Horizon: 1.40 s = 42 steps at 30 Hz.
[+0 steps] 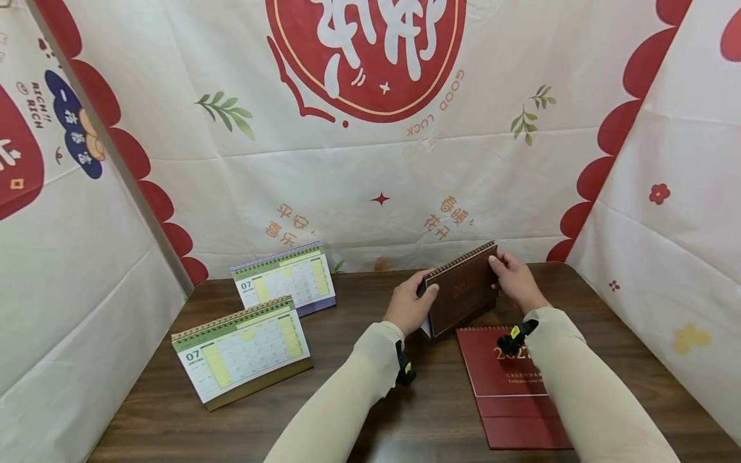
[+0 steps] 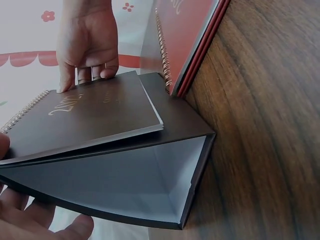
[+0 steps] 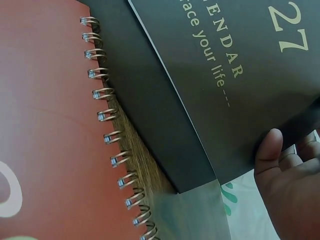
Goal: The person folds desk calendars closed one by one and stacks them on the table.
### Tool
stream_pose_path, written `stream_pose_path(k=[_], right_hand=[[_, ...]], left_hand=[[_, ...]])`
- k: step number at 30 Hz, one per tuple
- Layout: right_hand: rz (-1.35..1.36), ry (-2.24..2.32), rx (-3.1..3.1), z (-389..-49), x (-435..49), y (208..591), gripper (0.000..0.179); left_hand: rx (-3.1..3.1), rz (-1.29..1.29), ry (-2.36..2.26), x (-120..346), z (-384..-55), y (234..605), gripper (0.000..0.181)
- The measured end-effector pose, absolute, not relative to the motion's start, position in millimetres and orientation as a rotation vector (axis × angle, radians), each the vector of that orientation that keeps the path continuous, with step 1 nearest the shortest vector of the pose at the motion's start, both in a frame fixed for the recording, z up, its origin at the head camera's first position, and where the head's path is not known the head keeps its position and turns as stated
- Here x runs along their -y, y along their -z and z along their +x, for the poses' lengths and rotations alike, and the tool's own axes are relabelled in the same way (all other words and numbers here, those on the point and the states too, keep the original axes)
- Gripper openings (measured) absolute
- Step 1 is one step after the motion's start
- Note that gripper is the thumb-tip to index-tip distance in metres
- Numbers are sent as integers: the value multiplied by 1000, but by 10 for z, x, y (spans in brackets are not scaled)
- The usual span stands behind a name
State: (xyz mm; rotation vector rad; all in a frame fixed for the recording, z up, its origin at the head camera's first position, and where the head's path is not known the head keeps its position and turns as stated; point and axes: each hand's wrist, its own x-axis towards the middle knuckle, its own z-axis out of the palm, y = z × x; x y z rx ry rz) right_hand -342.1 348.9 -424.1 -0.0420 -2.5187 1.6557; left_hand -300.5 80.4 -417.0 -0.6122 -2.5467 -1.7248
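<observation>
Brown spiral desk calendar is pinched by your left hand and right hand; uneven grip could tip it onto the red 2027 calendar.

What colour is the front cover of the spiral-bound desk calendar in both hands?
The front cover is dark brown, showing best in the head view.

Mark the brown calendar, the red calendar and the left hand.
Brown calendar [image 1: 463, 292]: head view, middle of front cover.
Red calendar [image 1: 502, 383]: head view, lower front cover.
Left hand [image 1: 406, 305]: head view, back of hand.
</observation>
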Motion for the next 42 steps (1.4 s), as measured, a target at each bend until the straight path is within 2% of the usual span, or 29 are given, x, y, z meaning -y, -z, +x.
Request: stream_pose_path(k=[16,36,42], right_hand=[[-44,-1600,2537,-3429,-3501,4274,61],[-91,-1716,2510,-3414,-3438,4193,60],[-24,-1778,2462,-3409,-3365,4155,61]], left_hand=[[2561,-559,1696,-841,-2966,4168,40],[2564,-685,1593,-711,-3013,4111,39],[2540,-732,1615,-569,-2959,4032,39]])
